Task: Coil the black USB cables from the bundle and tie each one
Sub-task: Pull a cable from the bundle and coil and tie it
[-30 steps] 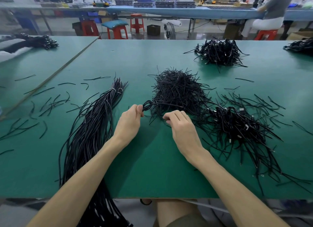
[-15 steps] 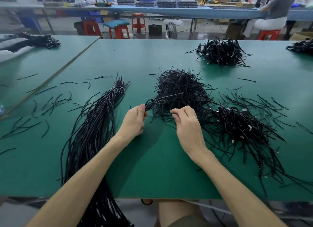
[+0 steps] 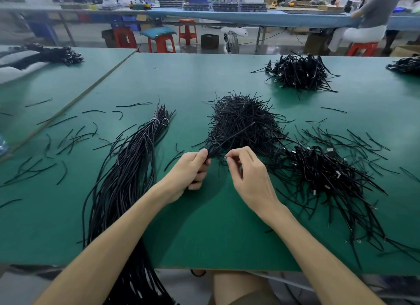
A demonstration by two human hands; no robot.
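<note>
Both hands meet at mid-frame. The left hand [image 3: 191,170] grips a small coiled cable [image 3: 211,154] in curled fingers, and the right hand [image 3: 247,175] pinches something thin just beside it. A tie [image 3: 236,133] juts from the coil toward upper right. Half a second ago the hands were farther apart. Behind them lies the pile of ties [image 3: 243,113], with the uncoiled bundle [image 3: 127,168] at lower left and tied cables [image 3: 329,175] heaped at right on the green table [image 3: 204,236].

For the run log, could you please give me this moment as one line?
left hand: grips coiled cable | right hand: pinches tie | stage: tying
</note>
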